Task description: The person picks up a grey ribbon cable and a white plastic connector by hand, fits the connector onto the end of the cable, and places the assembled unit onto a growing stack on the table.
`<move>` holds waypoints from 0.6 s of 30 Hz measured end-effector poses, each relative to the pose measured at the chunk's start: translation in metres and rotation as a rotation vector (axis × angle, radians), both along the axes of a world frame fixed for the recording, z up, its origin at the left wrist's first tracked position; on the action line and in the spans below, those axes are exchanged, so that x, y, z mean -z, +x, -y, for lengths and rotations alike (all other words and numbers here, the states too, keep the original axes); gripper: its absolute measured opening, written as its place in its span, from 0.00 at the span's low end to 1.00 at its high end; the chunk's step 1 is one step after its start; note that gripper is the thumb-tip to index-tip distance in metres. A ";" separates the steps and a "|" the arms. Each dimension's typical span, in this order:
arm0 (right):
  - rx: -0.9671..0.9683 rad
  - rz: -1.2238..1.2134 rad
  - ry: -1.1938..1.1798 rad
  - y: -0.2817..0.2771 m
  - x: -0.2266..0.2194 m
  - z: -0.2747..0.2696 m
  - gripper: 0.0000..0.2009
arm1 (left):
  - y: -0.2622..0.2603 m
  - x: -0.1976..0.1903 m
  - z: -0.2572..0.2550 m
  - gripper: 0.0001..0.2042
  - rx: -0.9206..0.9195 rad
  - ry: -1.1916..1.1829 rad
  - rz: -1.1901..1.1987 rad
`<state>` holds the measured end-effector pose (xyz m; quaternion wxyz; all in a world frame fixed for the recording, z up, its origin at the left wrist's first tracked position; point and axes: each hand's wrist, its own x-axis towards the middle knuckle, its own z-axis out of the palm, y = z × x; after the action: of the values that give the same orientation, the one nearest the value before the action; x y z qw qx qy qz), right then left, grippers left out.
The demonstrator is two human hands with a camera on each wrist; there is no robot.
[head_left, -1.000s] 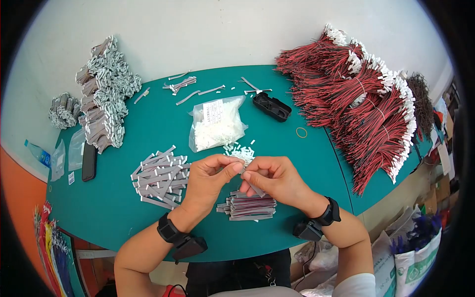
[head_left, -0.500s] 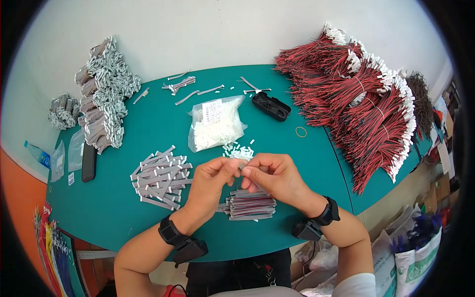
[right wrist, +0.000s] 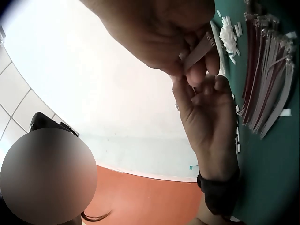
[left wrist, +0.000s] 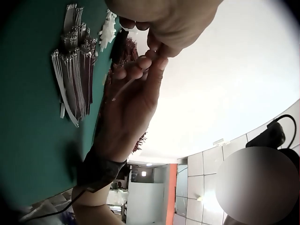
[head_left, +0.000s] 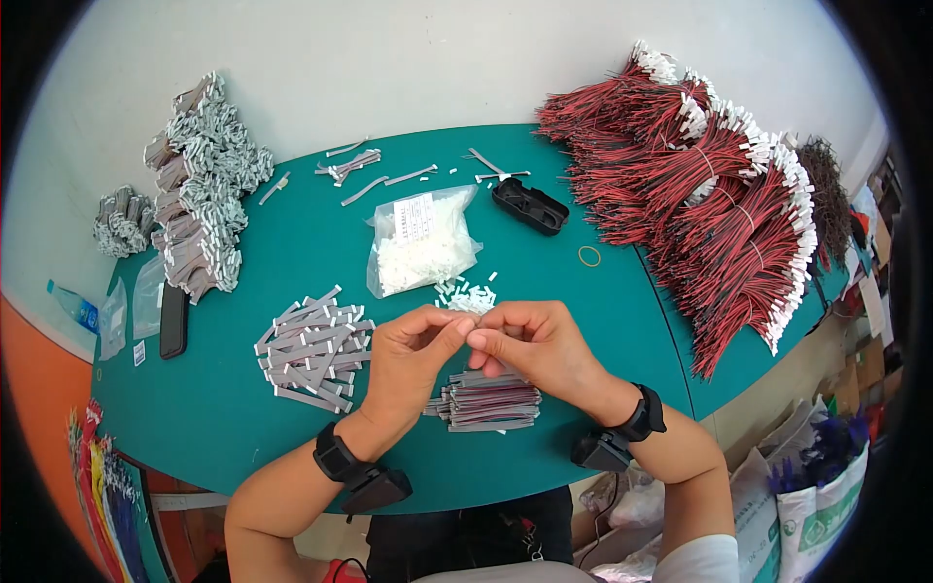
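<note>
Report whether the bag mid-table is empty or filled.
The bag is filled, at least mostly: white pieces show through its clear plastic.

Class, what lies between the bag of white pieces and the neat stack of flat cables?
In the head view, a small loose pile of white pieces, then the left hand and the right hand, fingertips close together.

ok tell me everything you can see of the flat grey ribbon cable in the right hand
The flat grey ribbon cable is a short, narrow strip, apparently plastic-coated, its free end divided into small pale tips. The right hand grips it above the green table; the free end sticks out, the other end is hidden.
</note>
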<state>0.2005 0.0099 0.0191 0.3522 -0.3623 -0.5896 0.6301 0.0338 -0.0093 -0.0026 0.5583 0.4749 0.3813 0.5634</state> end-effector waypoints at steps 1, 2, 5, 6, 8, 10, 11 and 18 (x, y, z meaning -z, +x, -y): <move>0.009 0.003 -0.004 0.000 -0.001 0.000 0.08 | 0.001 0.002 0.000 0.07 -0.018 0.012 -0.007; 0.009 -0.008 0.000 0.000 0.000 0.000 0.08 | 0.002 0.001 0.000 0.07 -0.021 0.007 -0.008; 0.011 -0.032 0.007 0.000 0.002 -0.002 0.08 | 0.001 -0.001 0.001 0.07 -0.015 -0.022 -0.034; 0.012 -0.033 0.008 0.001 0.002 -0.002 0.08 | 0.000 -0.002 0.000 0.07 -0.002 -0.039 -0.056; 0.018 -0.029 0.013 0.003 0.002 -0.004 0.08 | -0.003 -0.003 -0.004 0.07 0.029 -0.037 -0.114; 0.030 -0.022 0.025 0.006 0.002 -0.007 0.08 | -0.009 -0.004 -0.011 0.07 0.065 0.002 -0.191; 0.039 -0.025 0.040 0.008 0.002 -0.008 0.08 | -0.011 0.001 -0.014 0.06 0.053 0.041 -0.271; 0.074 -0.048 0.072 0.014 0.000 -0.013 0.08 | -0.015 0.007 -0.026 0.07 -0.038 0.364 -0.907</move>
<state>0.2145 0.0229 0.0193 0.4023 -0.3556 -0.5894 0.6036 0.0190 0.0172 -0.0098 0.2336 0.7553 0.4900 0.3671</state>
